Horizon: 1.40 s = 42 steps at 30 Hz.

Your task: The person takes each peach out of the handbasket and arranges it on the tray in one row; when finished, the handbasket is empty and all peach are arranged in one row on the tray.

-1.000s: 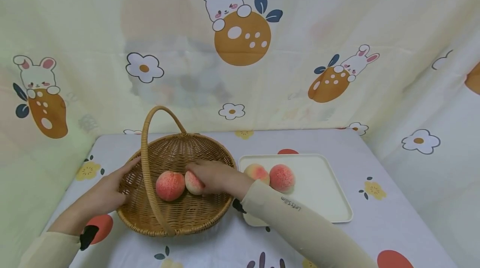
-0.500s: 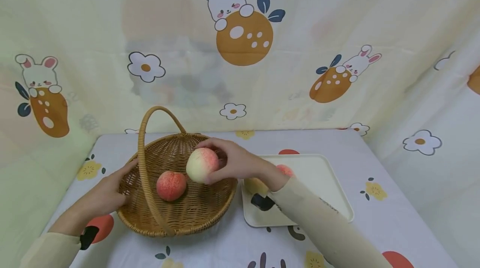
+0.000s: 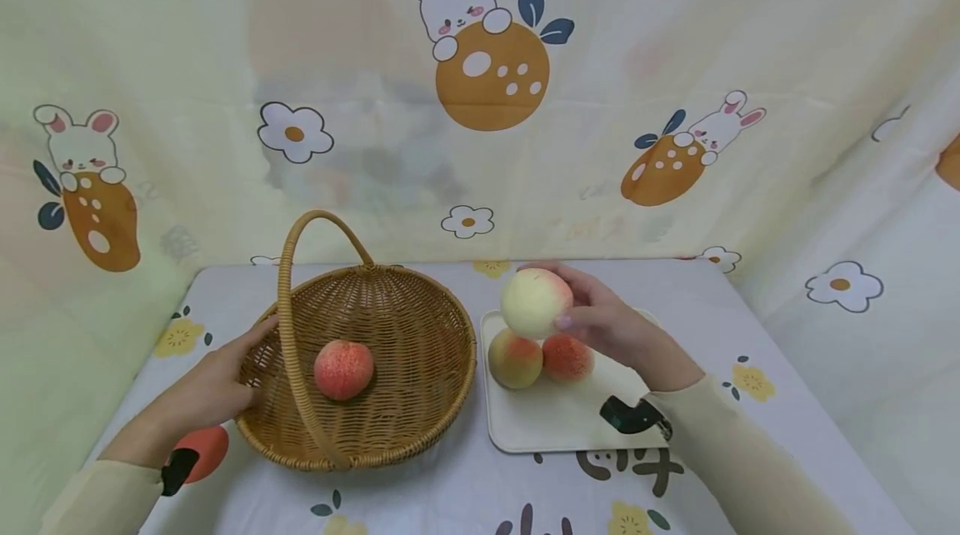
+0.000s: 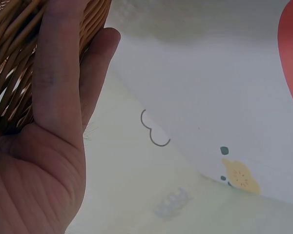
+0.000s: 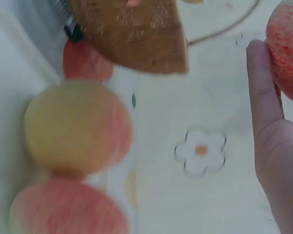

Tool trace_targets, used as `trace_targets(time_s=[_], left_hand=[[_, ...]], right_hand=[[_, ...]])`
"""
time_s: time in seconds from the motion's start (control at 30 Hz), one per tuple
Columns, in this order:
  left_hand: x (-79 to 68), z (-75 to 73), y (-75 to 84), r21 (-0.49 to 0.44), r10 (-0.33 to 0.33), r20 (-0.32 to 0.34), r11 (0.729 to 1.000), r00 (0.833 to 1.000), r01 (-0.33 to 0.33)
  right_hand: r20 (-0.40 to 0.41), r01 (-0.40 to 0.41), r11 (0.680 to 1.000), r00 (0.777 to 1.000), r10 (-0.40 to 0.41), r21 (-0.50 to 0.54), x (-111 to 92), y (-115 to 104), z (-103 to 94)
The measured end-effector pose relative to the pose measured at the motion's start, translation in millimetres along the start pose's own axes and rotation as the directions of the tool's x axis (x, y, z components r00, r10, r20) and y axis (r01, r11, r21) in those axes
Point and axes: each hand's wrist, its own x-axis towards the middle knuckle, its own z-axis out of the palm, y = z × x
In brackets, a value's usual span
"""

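I'm seeing the right hand (image 3: 618, 322) moving out of the basket (image 3: 405, 402), clasping a peach (image 3: 532, 304) toward the tray (image 3: 525, 428) right of centre, where two peaches (image 3: 515, 358) are lying. One last peach (image 3: 343, 370) is remaining in the basket, left of centre; the left hand (image 3: 198, 389) is pinching its rim.

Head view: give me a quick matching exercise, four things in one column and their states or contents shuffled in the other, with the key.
Things:
1. Tray
2. Right grip
3. Wicker basket
4. Left grip

States:
A. Holding a pale-and-pink peach
B. Touching the basket's side
C. Woven, with one reddish peach inside
D. Smooth and pale, with two peaches on it

Pairs: 1-D, 2-A, 3-C, 4-B.
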Motion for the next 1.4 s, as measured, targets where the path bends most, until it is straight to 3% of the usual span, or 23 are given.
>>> trace_targets(time_s=[0.23,0.33,0.43,0.5,0.57,0.63,0.73,0.83,1.0,1.13,1.27,1.4], left_hand=[[0.8,-1.3,0.0,0.018,0.009,-0.008,1.0,1.0,-0.008],[0.8,-2.2,-0.4,0.025,0.006,-0.005,1.0,1.0,-0.006],[0.9,-2.8,-0.2,0.021,0.0,0.003,1.0,1.0,0.0],[1.1,-3.3,0.9,0.011,-0.005,0.01,1.0,1.0,0.005],[1.1,-3.7,2.3,0.001,-0.014,0.014,1.0,1.0,0.014],[1.2,-4.0,3.2,0.001,-0.02,0.014,1.0,1.0,0.02],[1.0,-4.2,3.4,0.009,-0.021,0.015,1.0,1.0,0.021],[0.4,-4.0,3.3,0.008,-0.027,0.016,1.0,0.999,0.027],[-0.1,-3.8,2.0,0.029,-0.011,0.007,1.0,1.0,0.011],[-0.1,-3.2,2.2,0.026,-0.009,0.002,1.0,1.0,0.009],[-0.1,-2.8,2.8,0.009,-0.024,0.008,1.0,1.0,0.024],[0.0,-2.9,3.5,0.015,-0.034,0.012,0.999,0.999,0.034]], right_hand=[[0.043,-0.025,0.973,0.999,0.015,0.231,-36.6,6.4,-37.4],[0.029,-0.056,0.961,0.998,0.051,0.27,-49.7,10.4,-50.8],[-0.084,-0.07,0.988,0.993,0.083,0.14,-62.7,16.5,-64.9],[-0.195,-0.11,0.994,0.975,0.108,-0.001,-70.4,20.6,-72.9],[-0.306,-0.179,0.975,0.943,0.133,-0.128,-77.8,25.0,-79.3],[-0.382,-0.248,0.95,0.91,0.161,-0.189,-84.5,30.0,-85.2],[-0.446,-0.314,0.922,0.875,0.188,-0.227,-94.7,38.3,-94.2],[-0.472,-0.364,0.883,0.859,0.197,-0.295,-104.1,47.2,-102.6],[-0.446,-0.425,0.767,0.872,0.204,-0.48,-111.7,61.2,-109.2],[-0.407,-0.43,0.705,0.887,0.215,-0.564,-109.9,66.5,-107.5],[-0.375,-0.416,0.676,0.901,0.216,-0.609,-108.6,63.8,-104.4],[-0.34,-0.383,0.679,0.918,0.204,-0.626,-110.7,57.3,-103.6]])
